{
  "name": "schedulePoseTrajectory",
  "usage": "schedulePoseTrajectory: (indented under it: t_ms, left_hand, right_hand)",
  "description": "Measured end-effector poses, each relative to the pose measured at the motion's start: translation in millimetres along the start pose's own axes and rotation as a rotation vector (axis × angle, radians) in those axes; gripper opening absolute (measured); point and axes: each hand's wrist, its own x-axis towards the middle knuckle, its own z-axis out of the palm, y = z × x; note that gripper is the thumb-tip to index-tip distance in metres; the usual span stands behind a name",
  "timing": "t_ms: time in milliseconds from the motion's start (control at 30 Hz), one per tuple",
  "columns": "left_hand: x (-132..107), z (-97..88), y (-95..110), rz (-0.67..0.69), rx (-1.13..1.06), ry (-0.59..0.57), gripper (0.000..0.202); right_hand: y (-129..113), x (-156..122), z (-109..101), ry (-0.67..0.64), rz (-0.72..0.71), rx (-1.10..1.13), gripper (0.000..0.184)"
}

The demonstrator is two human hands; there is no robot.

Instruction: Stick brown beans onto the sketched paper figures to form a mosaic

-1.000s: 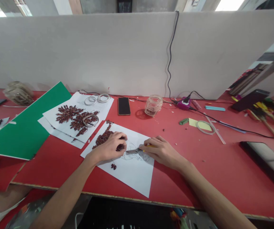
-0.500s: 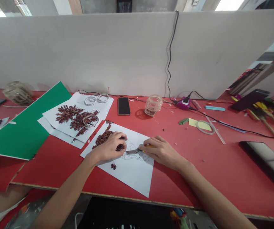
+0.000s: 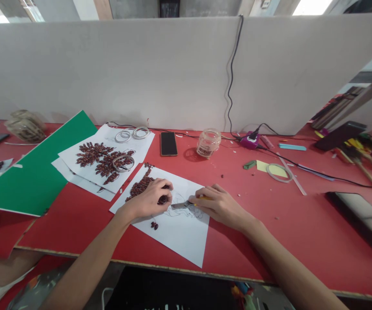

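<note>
My left hand rests on a white sheet of paper that carries a pencil drawing. Its fingers are curled and closed, and their tips hide whatever they pinch. Dark red-brown seeds cover part of the drawing beside and behind this hand. A few loose seeds lie just below it on the sheet. In my right hand is a craft knife with a yellow handle, its blade lying low over the drawing and pointing at the left fingertips.
Left of the sheet are more papers with a seed picture, tape rolls and a green board. A phone and a glass jar stand behind. Cables, a purple adapter and a black device lie rightward. Another person's arm shows at far left.
</note>
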Motion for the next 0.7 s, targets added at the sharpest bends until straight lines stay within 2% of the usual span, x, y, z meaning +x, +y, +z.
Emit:
schedulePoseTrajectory:
  t_ms: [700]
  left_hand:
    - [-0.8, 0.8, -1.2, 0.000, -0.009, 0.003, 0.010]
  right_hand:
    - [-1.2, 0.2, -1.3, 0.009, 0.016, 0.012, 0.033]
